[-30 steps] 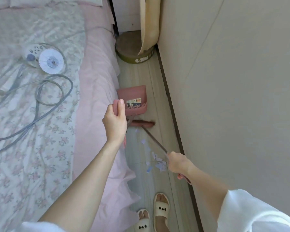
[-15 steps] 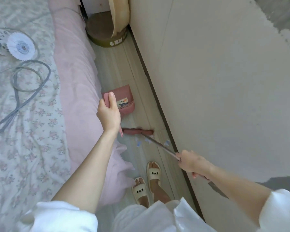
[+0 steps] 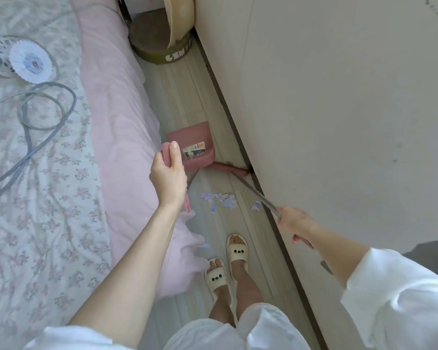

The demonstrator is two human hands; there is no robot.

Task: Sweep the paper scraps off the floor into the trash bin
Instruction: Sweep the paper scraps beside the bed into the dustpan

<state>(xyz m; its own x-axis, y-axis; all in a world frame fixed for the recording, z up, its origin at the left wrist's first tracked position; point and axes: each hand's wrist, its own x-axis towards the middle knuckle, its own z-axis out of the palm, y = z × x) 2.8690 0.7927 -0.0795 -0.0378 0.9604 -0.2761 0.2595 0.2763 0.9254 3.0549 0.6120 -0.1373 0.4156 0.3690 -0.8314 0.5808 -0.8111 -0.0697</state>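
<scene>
Several pale blue and white paper scraps point(image 3: 221, 200) lie on the light wood floor point(image 3: 182, 97) between bed and wall, with one more scrap point(image 3: 256, 205) near the wall. My left hand point(image 3: 168, 176) grips the top of the pink dustpan's handle; the pink dustpan point(image 3: 195, 150) stands on the floor beyond the scraps. My right hand point(image 3: 292, 223) grips the broom's metal shaft point(image 3: 250, 190). The pink broom head point(image 3: 232, 169) rests on the floor beside the dustpan, touching the wall's base. No trash bin is recognisable.
A bed with a pink sheet point(image 3: 116, 117) and floral cover point(image 3: 36, 198) fills the left. A grey cable point(image 3: 36, 117) and small fan point(image 3: 29, 60) lie on it. A round olive-rimmed stool point(image 3: 159, 50) blocks the far floor. My slippered feet point(image 3: 225, 263) stand behind the scraps.
The broom head has moved away from the scraps to beside the dustpan, against the wall. The scraps now lie bare in front of my feet. Both hands keep their grips.
</scene>
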